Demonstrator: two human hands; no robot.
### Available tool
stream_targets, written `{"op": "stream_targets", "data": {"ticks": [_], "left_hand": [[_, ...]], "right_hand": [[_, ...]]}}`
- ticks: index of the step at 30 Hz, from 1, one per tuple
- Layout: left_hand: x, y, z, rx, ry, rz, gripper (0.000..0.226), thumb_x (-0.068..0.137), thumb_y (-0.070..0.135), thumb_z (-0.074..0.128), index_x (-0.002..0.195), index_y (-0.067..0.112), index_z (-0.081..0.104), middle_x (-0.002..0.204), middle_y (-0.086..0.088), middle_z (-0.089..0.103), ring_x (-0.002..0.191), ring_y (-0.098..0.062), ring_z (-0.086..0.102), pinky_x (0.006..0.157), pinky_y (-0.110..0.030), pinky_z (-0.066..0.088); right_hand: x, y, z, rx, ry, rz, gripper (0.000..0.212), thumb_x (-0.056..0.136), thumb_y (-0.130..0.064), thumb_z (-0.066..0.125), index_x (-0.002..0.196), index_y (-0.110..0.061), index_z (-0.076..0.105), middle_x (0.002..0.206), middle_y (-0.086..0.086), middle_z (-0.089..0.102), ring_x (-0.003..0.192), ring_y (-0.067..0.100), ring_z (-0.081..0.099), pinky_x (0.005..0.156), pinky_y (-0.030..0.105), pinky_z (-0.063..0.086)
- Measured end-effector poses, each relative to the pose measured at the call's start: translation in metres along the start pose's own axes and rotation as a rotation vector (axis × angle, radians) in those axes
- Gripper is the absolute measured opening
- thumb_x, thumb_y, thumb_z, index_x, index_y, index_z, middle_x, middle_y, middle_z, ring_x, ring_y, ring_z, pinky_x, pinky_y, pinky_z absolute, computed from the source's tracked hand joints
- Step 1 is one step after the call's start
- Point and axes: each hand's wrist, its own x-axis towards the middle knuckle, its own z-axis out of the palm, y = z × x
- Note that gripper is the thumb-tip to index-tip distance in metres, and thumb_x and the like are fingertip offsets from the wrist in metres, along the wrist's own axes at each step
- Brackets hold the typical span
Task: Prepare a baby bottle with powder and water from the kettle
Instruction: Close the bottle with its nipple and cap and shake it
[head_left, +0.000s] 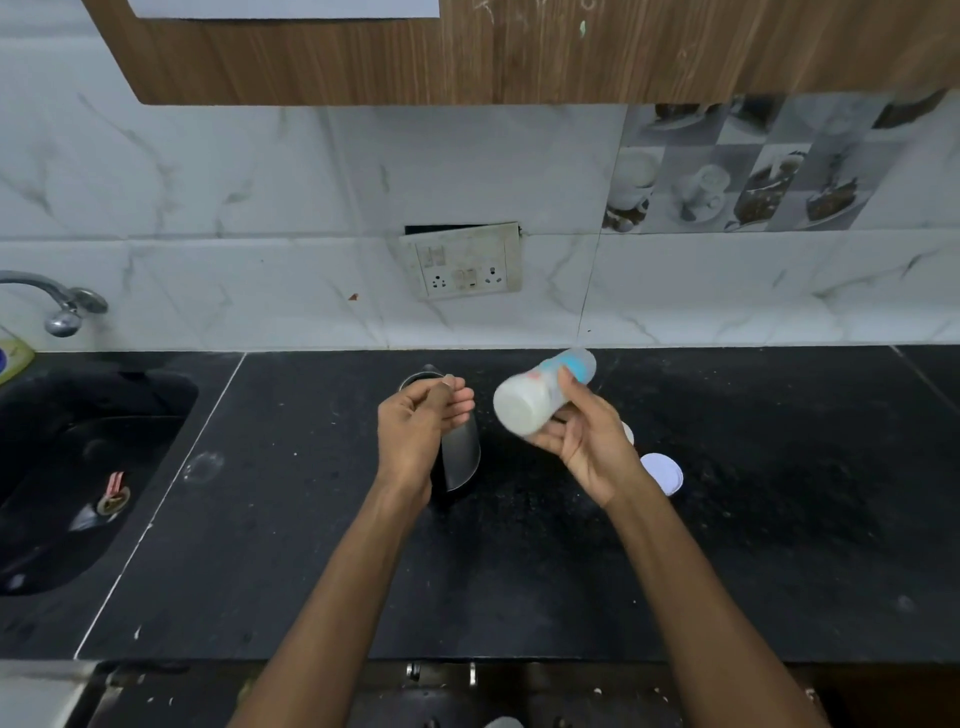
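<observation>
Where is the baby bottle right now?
Head view, right of centre: the baby bottle is tilted in the right hand above the black counter, beside the kettle.
</observation>
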Motion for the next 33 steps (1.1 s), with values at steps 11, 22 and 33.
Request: {"op": "stream_targets", "data": {"ticks": [11, 22, 33], "left_hand": [[0.002, -0.005, 0.008, -0.010, -0.012, -0.025, 0.020, 0.105, 0.012, 0.064, 0.106, -0.002, 0.077, 0.099, -0.019, 0.080, 0.094, -0.029, 0.077, 0.089, -0.038, 0.065], [0.005, -0.006, 0.012, -0.028, -0.021, -0.021, 0.020, 0.105, 0.011, 0.063, 0.107, -0.003, 0.077, 0.101, -0.020, 0.080, 0.097, -0.030, 0.077, 0.090, -0.039, 0.064], [0.006, -0.004, 0.016, -0.025, -0.020, -0.021, 0.020, 0.104, 0.010, 0.064, 0.107, -0.004, 0.077, 0.099, -0.019, 0.080, 0.096, -0.030, 0.077, 0.089, -0.038, 0.064]], "right_hand": [[0.001, -0.004, -0.010, -0.106, -0.076, 0.029, 0.044, 0.092, -0.030, 0.073, 0.124, -0.003, 0.060, 0.109, 0.017, 0.076, 0.087, 0.030, 0.078, 0.065, 0.042, 0.065], [0.009, -0.008, -0.028, 0.016, 0.072, 0.019, 0.044, 0.095, -0.045, 0.063, 0.122, -0.012, 0.062, 0.108, 0.010, 0.074, 0.079, 0.018, 0.074, 0.052, 0.026, 0.059], [0.016, -0.014, -0.032, 0.128, 0.096, -0.035, 0.046, 0.093, -0.043, 0.065, 0.125, -0.011, 0.061, 0.119, 0.016, 0.074, 0.103, 0.029, 0.074, 0.076, 0.037, 0.065]]}}
